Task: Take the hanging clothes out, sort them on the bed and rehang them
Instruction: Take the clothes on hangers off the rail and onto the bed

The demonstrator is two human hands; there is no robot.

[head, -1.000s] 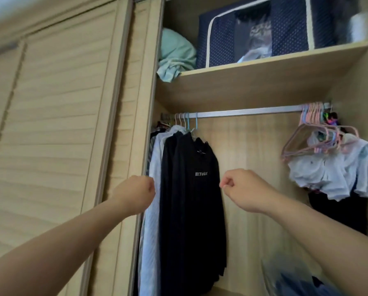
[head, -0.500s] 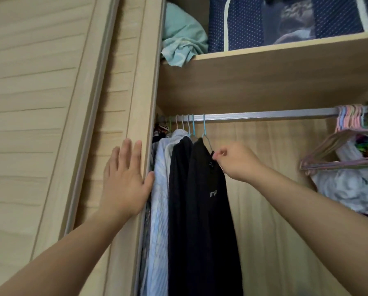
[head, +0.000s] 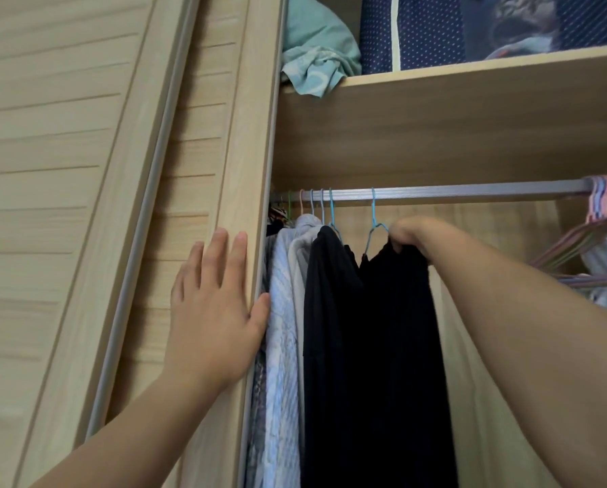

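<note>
Since half a second ago, the black garment on its blue hanger has slid right along the rail, apart from the bunched clothes. Centre frame, long axis vertical. I see the right hand pinching its shoulder; nearest. Left hand lies flat, fingers straight, on the door edge.

- Only one view is given, taken from a camera worn on the person's head.
- The wardrobe is seen from close up, from just in front of it.
- The view is tipped upward: the shelf is seen from below, with the rail under it.
- Both forearms are seen coming in from the bottom edge.
</note>
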